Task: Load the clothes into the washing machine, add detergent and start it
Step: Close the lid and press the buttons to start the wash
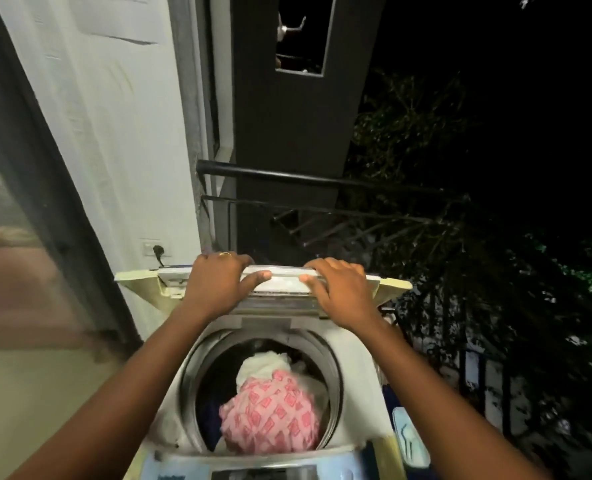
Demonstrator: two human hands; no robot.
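We have both hands on the folded lid (284, 285) of the washing machine (360, 403). Left hand (218, 282) and right hand (343, 289) each curl fingers (242, 260) over its top edge, thumbs on the front face. Clothes (270, 414) sit soft and loose in the drum. The lid looks like rigid, light, hinged plastic. We judge the top edge to be the right hold, lowering it evenly.

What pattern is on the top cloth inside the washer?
The cloth is pink with darker red squares, clearest in the head view.
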